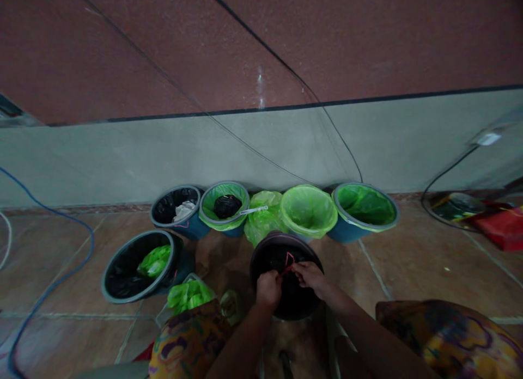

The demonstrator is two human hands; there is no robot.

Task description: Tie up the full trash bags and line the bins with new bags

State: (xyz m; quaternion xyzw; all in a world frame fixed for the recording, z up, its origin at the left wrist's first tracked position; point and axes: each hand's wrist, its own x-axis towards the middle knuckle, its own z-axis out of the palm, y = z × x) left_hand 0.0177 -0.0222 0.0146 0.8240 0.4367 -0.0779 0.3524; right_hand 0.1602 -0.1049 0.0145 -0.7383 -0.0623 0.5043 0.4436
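Note:
Both hands work over a dark bin (257, 254) that stands between my knees, with a black bag inside it. My left hand (268, 289) is closed, gripping one end of a red drawstring (289, 259). Pinched in my right hand (308, 274) is the other side of the same red drawstring, a small loop of it standing up between the hands. Just beyond the dark bin are a bin covered by a light green bag (308, 210) and a loose green bag (263, 226) with a white strip on it.
Along the wall stand a black-lined bin (175, 205), a green-lined bin (224, 205) and another green-lined bin (365, 207). At left a tilted bin (139, 267) holds green plastic, beside a container of green bags (190, 294). A blue hose (92, 243) crosses the floor; a red object (502, 226) lies right.

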